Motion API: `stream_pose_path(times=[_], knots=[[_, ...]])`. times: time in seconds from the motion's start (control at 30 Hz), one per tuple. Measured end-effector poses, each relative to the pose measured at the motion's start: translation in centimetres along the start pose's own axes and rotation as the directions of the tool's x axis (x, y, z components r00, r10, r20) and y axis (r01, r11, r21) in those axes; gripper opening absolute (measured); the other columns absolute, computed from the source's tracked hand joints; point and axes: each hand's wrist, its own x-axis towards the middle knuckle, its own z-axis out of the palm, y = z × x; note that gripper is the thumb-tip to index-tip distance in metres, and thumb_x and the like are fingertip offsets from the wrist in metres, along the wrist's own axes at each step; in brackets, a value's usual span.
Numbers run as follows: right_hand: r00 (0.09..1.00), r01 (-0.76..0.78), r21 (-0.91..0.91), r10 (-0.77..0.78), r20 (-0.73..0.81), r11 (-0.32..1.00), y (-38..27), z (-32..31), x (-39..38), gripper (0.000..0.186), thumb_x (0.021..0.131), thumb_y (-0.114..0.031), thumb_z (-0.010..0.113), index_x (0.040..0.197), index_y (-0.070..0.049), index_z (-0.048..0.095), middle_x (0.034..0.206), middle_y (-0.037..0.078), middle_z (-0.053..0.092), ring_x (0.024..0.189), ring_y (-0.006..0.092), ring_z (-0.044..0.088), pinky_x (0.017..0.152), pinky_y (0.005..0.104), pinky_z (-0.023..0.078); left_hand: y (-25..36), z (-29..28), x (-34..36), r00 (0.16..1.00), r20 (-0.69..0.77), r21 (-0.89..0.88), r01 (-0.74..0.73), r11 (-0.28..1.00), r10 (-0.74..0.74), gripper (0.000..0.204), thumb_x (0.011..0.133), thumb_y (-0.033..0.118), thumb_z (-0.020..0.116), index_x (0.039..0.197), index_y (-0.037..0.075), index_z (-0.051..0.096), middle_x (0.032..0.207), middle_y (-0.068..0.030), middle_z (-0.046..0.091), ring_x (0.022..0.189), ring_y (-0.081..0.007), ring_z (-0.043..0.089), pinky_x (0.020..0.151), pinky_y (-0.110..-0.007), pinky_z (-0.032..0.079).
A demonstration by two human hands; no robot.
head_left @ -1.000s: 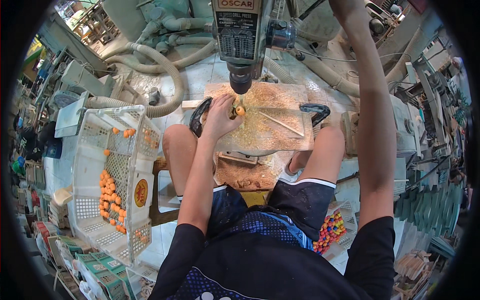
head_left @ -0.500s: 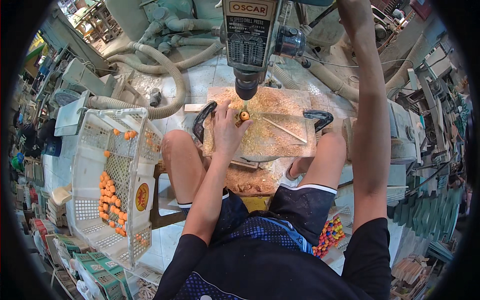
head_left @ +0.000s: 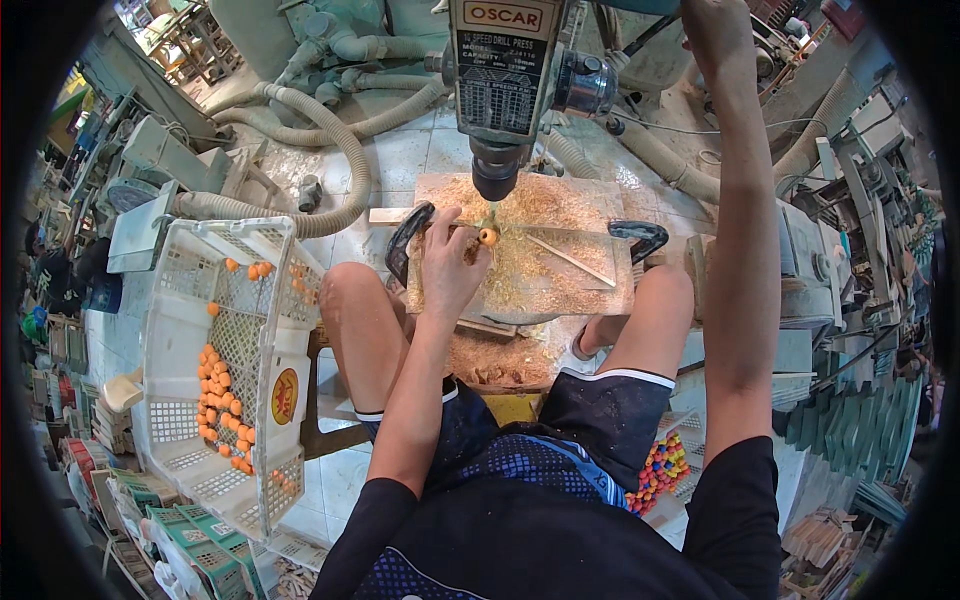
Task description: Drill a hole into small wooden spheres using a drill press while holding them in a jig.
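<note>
Under the chuck (head_left: 494, 172) of a drill press (head_left: 497, 70), a small round orange bead (head_left: 488, 237) with a dark hole sits over a wooden board (head_left: 590, 285) strewn with shavings. My left hand (head_left: 453, 268) is closed beside it, thumb and index fingertips against the bead's left side. A greenish, blurred bit stands just behind the bead. At the upper edge my right hand (head_left: 716, 35) is raised and closed round the end of the press's dark lever (head_left: 645, 32). Its fingers are partly cut off by the picture's edge.
Black clamp-like handles (head_left: 638, 240) flank the board, and a thin wood strip (head_left: 570, 262) lies on it. At left a white plastic crate (head_left: 275, 340) holds several orange beads (head_left: 215, 385). Multicoloured beads (head_left: 662, 475) fill a basket by my right thigh. Ribbed hoses (head_left: 350, 150) cross the tiled floor.
My left hand has shifted slightly left, its fingers drawn in more. The bead has moved slightly down. My right hand stays at the upper edge, almost in the same place.
</note>
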Motion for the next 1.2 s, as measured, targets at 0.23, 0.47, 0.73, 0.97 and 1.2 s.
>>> stream_pose_path(times=[0.23,0.47,0.73,0.97,1.2], knots=[[1.000,0.002,0.113,-0.004,0.025,0.994,0.4,0.3,0.0,0.034,0.099,-0.027,0.055,0.091,0.005,0.067,0.074,0.025,0.065,0.068,0.0339,0.066,0.066,0.0460,0.050,1.1,0.0,-0.3,0.998,0.017,-0.013,0.054,0.998,-0.053,0.041,0.079,0.016,0.084,0.114,0.003,0.066,0.148,-0.0170,0.049,0.133,-0.0385,0.052,0.105,-0.048,0.049],[0.998,-0.045,0.251,0.031,0.060,0.967,0.7,0.4,0.0,0.035,0.098,-0.025,0.055,0.090,0.008,0.064,0.074,0.025,0.063,0.068,0.0302,0.061,0.064,0.0446,0.047,1.3,0.6,0.3,0.994,0.041,0.019,0.104,0.994,-0.104,0.045,0.079,0.017,0.086,0.116,0.002,0.066,0.149,-0.0198,0.048,0.128,-0.0384,0.054,0.105,-0.047,0.048],[0.985,-0.153,0.257,0.126,0.118,0.954,-1.5,-1.8,-0.9,0.031,0.100,-0.024,0.055,0.092,0.005,0.064,0.071,0.018,0.064,0.068,0.0267,0.062,0.063,0.0413,0.048,1.2,-0.9,-0.4,0.924,0.127,-0.434,0.378,0.818,-0.360,0.027,0.087,0.010,0.073,0.113,0.004,0.066,0.120,-0.0124,0.065,0.103,-0.0249,0.064,0.087,-0.036,0.053],[0.984,0.122,0.458,-0.047,-0.171,0.881,-3.2,-4.4,-6.3,0.038,0.104,-0.032,0.060,0.129,-0.004,0.066,0.112,0.013,0.068,0.096,0.0158,0.065,0.088,0.0292,0.051,1.9,-7.2,-2.6,0.656,0.674,-0.715,0.463,-0.525,-0.339,0.037,0.097,0.023,0.063,0.128,0.003,0.059,0.108,-0.0106,0.068,0.087,-0.0183,0.061,0.078,-0.031,0.050],[0.982,0.169,0.649,-0.183,-0.047,0.742,-3.6,-6.1,-20.8,0.018,0.101,-0.006,0.056,0.114,0.002,0.066,0.114,0.015,0.070,0.103,0.0208,0.066,0.090,0.0323,0.051,2.8,-7.3,-5.0,0.632,0.722,-0.632,0.435,-0.642,-0.282,0.034,0.098,0.027,0.065,0.123,0.004,0.066,0.106,-0.0115,0.070,0.088,-0.0217,0.064,0.082,-0.035,0.051]])
